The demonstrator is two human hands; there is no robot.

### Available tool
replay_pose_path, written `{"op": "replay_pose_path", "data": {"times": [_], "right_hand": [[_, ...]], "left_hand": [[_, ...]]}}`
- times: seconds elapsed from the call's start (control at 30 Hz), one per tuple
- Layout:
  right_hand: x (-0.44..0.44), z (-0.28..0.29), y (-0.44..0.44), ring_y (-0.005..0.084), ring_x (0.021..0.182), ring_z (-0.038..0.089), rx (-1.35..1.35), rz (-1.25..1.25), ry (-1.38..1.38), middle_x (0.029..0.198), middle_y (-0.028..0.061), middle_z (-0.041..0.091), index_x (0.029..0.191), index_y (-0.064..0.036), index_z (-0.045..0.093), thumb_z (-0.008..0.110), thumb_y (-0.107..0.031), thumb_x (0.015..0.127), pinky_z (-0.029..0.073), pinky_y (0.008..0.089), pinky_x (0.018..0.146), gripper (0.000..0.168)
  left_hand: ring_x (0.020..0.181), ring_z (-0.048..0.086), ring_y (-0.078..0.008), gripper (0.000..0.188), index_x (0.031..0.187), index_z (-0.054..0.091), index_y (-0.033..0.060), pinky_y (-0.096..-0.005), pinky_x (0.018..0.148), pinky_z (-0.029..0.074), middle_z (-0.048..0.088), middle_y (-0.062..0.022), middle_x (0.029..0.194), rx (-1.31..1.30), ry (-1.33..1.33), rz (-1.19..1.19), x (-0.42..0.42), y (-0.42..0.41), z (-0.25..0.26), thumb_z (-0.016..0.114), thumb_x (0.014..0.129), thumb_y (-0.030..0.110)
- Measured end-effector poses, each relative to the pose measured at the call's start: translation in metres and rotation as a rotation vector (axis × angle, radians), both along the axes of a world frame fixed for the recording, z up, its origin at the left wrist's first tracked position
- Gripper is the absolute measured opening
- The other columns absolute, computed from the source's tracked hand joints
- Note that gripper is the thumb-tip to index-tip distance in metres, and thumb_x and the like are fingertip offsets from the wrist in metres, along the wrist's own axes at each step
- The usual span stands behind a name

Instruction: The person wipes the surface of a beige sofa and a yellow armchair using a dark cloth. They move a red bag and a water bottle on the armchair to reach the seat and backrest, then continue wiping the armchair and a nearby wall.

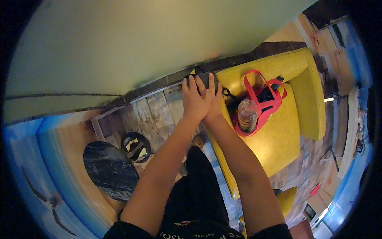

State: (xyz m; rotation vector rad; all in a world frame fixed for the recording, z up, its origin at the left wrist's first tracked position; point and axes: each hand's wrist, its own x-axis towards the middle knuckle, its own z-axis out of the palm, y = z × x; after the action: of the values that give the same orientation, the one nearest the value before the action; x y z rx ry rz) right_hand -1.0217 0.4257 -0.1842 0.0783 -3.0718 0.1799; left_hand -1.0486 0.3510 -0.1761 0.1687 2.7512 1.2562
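Note:
Both hands reach forward, side by side and touching, over a dark grey pouch or case (204, 78) at the sofa's left end. My left hand (194, 100) lays its spread fingers over the pouch's near side. Beside it, partly behind, my right hand (214, 100) has its fingers up along the same pouch. The thumbs and the underside of the pouch are hidden. A black strap with a clip (228, 92) trails to the right onto the yellow sofa (277, 146). Close by on the seat lies a red tote bag (270, 110), with a clear plastic bottle (247, 115) at its near end.
A plain pale wall (143, 44) rises just beyond the hands. A dark oval tabletop (109, 170) and its round base (135, 148) are to the left. Wood-patterned floor (155, 110) runs below. A smaller yellow seat (287, 200) stands at lower right.

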Motion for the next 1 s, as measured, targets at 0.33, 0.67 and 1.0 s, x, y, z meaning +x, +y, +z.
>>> {"op": "replay_pose_path", "data": {"times": [0.33, 0.67, 1.0], "right_hand": [[0.007, -0.001, -0.013, 0.0437, 0.148, 0.011, -0.006, -0.06, 0.102, 0.163, -0.0009, 0.021, 0.139, -0.031, 0.053, 0.049, -0.04, 0.093, 0.017, 0.0725, 0.108, 0.047], [0.158, 0.04, -0.052, 0.042, 0.144, 0.027, -0.114, -0.174, 0.004, 0.157, 0.0048, 0.035, 0.127, -0.013, 0.062, 0.059, -0.027, 0.088, 0.022, 0.0605, 0.114, 0.042], [0.201, 0.032, -0.046, 0.0407, 0.14, 0.036, -0.113, -0.494, 0.184, 0.15, 0.0198, 0.042, 0.141, -0.006, 0.046, 0.063, -0.014, 0.087, 0.028, 0.0533, 0.114, 0.058]], "left_hand": [[0.14, 0.029, -0.0483, 0.08, 0.148, 0.03, -0.0046, -0.0492, 0.115, 0.029, 0.023, -0.0297, 0.154, 0.257, 0.04, -0.008, 0.008, -0.015, -0.011, 0.069, 0.086, 0.026], [0.146, 0.016, -0.0469, 0.087, 0.154, 0.013, -0.0023, -0.0509, 0.118, 0.019, 0.014, -0.0315, 0.158, 0.414, -0.048, -0.277, 0.148, -0.053, -0.027, 0.066, 0.091, 0.027], [0.151, -0.001, -0.0368, 0.092, 0.151, -0.006, -0.0105, -0.0411, 0.122, 0.003, -0.006, -0.029, 0.161, 0.757, -0.422, 0.036, 0.118, -0.01, -0.037, 0.04, 0.102, 0.051]]}}
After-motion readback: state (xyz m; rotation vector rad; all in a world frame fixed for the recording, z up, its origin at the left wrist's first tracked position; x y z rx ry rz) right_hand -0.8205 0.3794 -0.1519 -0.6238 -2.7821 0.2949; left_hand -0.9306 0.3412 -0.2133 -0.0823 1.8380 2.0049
